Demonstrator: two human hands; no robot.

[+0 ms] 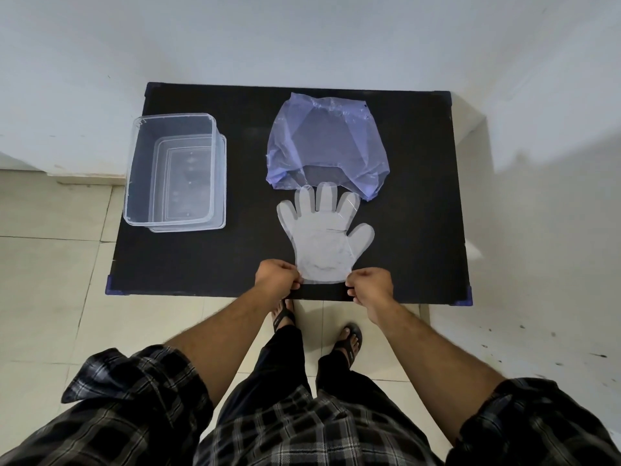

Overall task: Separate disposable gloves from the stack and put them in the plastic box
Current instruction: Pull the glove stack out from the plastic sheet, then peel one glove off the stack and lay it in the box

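Observation:
A flat stack of clear disposable gloves (322, 237) lies on the black table (420, 196), fingers pointing away from me, cuff at the near edge. My left hand (276, 276) pinches the cuff's left corner. My right hand (371, 284) pinches the cuff's right corner. The clear plastic box (134, 169) stands open on the table's left side, apart from the gloves, and looks empty. How many gloves are in the stack cannot be told.
A crumpled blue plastic bag (326, 146) lies just beyond the glove fingertips, slightly overlapped by them. The table stands against a white wall. My feet in sandals (349, 341) are on the tiled floor below the near edge.

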